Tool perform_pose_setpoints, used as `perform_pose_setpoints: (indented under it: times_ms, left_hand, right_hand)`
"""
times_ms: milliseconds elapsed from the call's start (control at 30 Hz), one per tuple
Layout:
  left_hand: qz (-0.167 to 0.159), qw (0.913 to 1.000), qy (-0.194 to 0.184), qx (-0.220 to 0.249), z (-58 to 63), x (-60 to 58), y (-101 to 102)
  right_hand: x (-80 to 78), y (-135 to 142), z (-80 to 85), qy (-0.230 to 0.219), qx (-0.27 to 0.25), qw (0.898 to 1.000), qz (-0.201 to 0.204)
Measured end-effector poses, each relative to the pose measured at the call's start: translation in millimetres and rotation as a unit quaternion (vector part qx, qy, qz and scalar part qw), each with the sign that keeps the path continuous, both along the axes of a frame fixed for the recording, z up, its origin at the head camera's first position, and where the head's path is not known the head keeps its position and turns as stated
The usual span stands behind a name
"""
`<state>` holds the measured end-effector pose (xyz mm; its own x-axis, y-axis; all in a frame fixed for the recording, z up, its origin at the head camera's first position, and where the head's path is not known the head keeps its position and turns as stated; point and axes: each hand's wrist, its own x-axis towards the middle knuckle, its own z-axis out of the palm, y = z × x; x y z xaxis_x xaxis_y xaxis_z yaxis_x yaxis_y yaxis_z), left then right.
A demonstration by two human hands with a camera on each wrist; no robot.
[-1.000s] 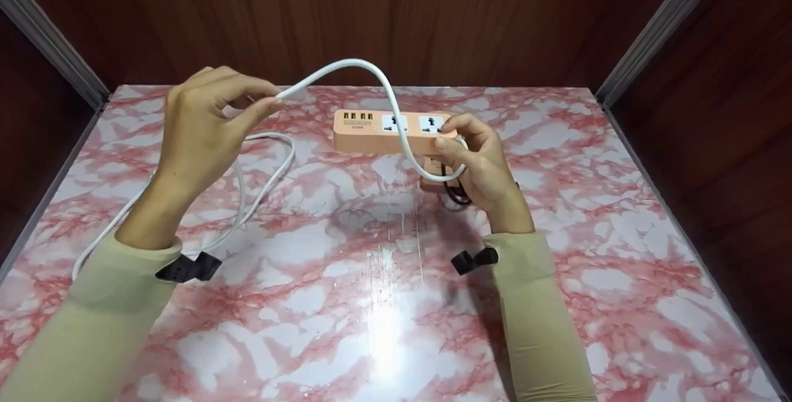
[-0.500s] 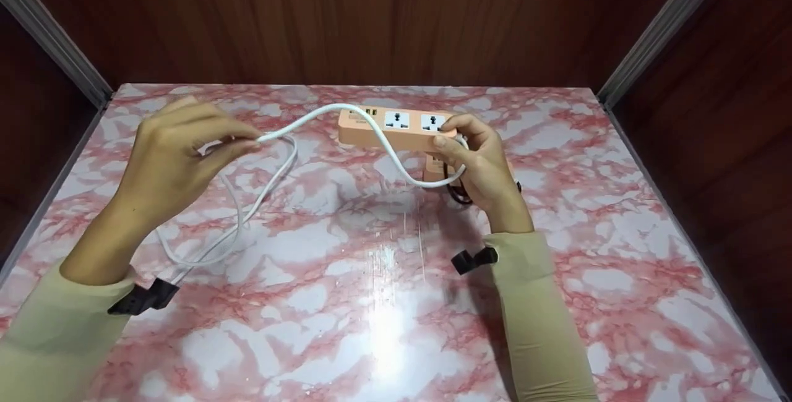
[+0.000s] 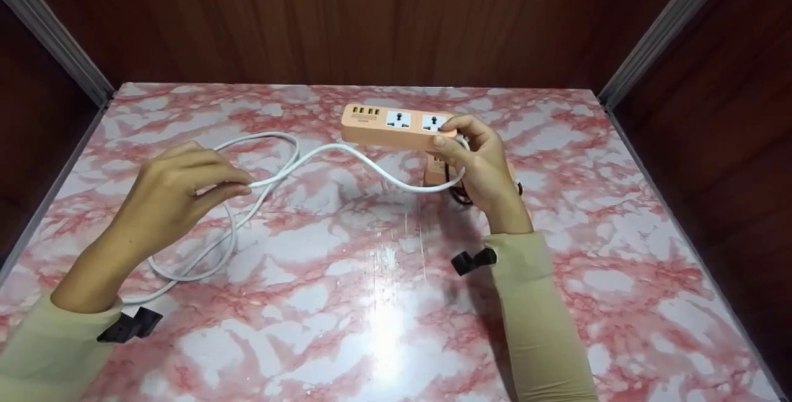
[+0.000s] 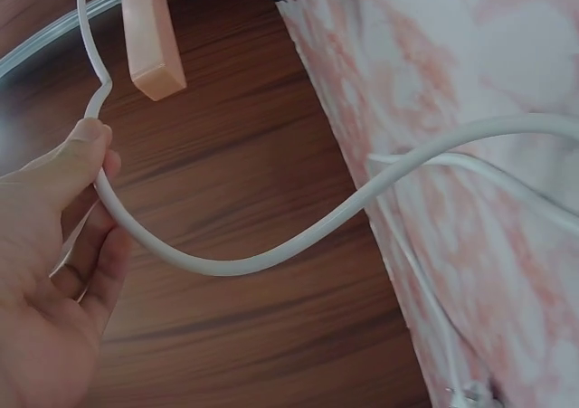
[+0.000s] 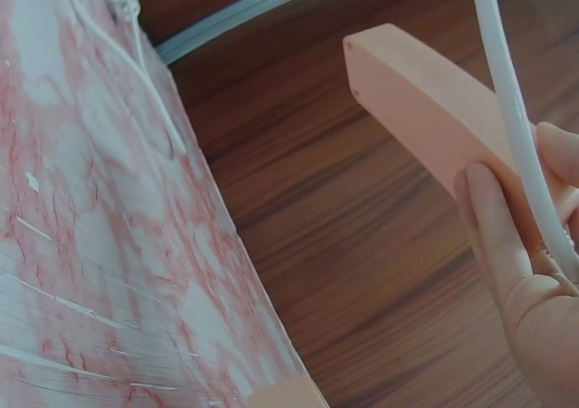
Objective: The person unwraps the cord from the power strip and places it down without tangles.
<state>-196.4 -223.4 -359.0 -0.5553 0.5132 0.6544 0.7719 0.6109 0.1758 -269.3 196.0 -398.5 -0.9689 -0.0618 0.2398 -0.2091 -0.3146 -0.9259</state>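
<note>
My right hand (image 3: 482, 158) grips the right end of a peach power strip (image 3: 383, 136), holding it raised over the table. Two white sockets and a row of USB ports face up on it. From that same end a white power cord (image 3: 396, 182) loops out and sags across to my left hand (image 3: 179, 188). Thumb and fingertips of the left hand pinch the cord. In the left wrist view the cord (image 4: 226, 265) hangs in a curve past those fingers. The right wrist view shows fingers under the strip (image 5: 425, 109), with the cord (image 5: 511, 91) passing in front.
Loose coils of the white cord lie on the left of the pink marbled table (image 3: 322, 328). Behind the right hand sits a second peach block (image 3: 436, 170) with a black cord (image 3: 459, 195). Dark wooden panels (image 3: 359, 18) wall the back and sides.
My left hand has moved down and to the left with the cord, whose high arch has sunk below the strip. The right hand and strip have stayed nearly still.
</note>
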Motion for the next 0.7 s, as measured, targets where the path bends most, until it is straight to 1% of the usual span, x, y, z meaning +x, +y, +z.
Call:
perform_pose_setpoints:
  times_ms: [200,300,433,567,700]
  left_hand:
    - [-0.010,0.9994,0.010,-0.033,-14.3,0.5,-7.4]
    - [-0.008,0.9988,-0.001,-0.049,-17.9,2.6,-12.8]
    - [-0.003,0.9976,-0.016,-0.067,-23.3,5.8,-19.7]
    - [-0.003,0.9965,-0.030,-0.078,-30.2,7.7,-25.2]
    - [-0.007,0.9954,-0.040,-0.086,-37.1,8.7,-30.1]
  right_hand:
    - [0.2,-2.6,-3.0,0.008,-0.007,1.000,-0.004]
    - [0.7,-4.8,-4.1,0.008,-0.004,1.000,-0.006]
    - [1.1,-9.2,-5.7,0.009,0.014,1.000,-0.006]
    - [0.5,-14.2,-7.4,0.014,0.033,0.999,-0.002]
    - [-0.5,-19.8,-11.4,0.006,0.041,0.999,0.004]
